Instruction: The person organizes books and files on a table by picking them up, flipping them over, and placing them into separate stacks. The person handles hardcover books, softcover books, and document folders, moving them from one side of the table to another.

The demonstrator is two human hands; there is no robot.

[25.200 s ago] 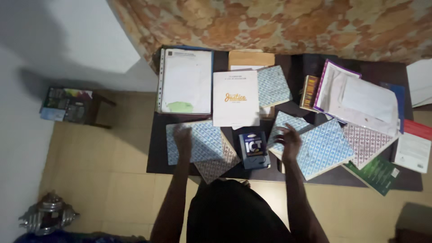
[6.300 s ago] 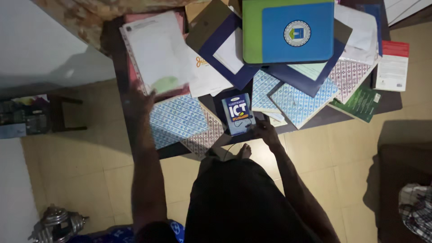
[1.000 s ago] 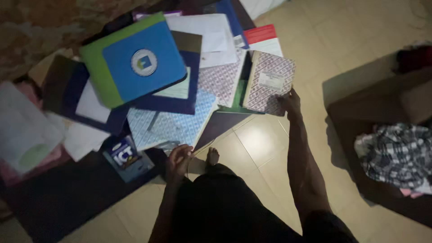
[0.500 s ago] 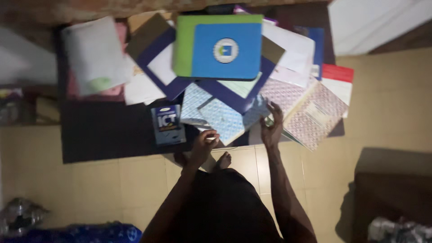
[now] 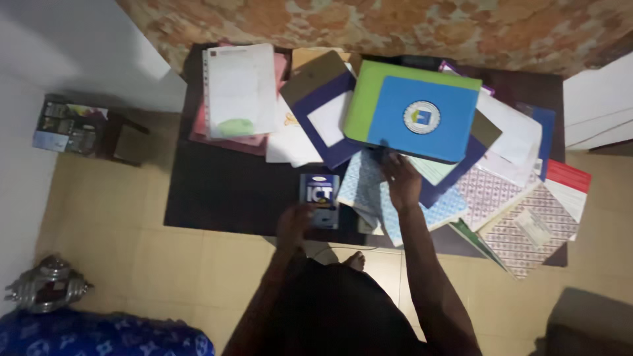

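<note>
Left hand: our left hand rests at the near edge of the dark table, fingers touching the lower left corner of the small dark blue book; whether they pinch it or only lie on it we cannot tell.
Right hand: our right hand lies flat, fingers spread, on the blue patterned notebooks, just below the blue and green folder; it grasps nothing that we can see.
Small book: it lies upright near the table's near edge, at 6 o'clock of the heap, just beside the patterned notebooks on its 3 o'clock side.
Heap: the folder sits on top of a navy folder and loose white sheets; a clear sleeve of papers lies at 10 o'clock on a pink file.
Overhang: at 4 o'clock a brown patterned notebook and a red and white booklet stick out past the table's right near corner.
Open room: the table's left near part, at 9 o'clock of the small book, shows bare dark surface up to the left edge.
Far edge: the table's far side meets a mottled orange cloth.
Floor: a small stool with printed matter stands well apart at 9 o'clock; a metal vessel sits at 8 o'clock.
</note>
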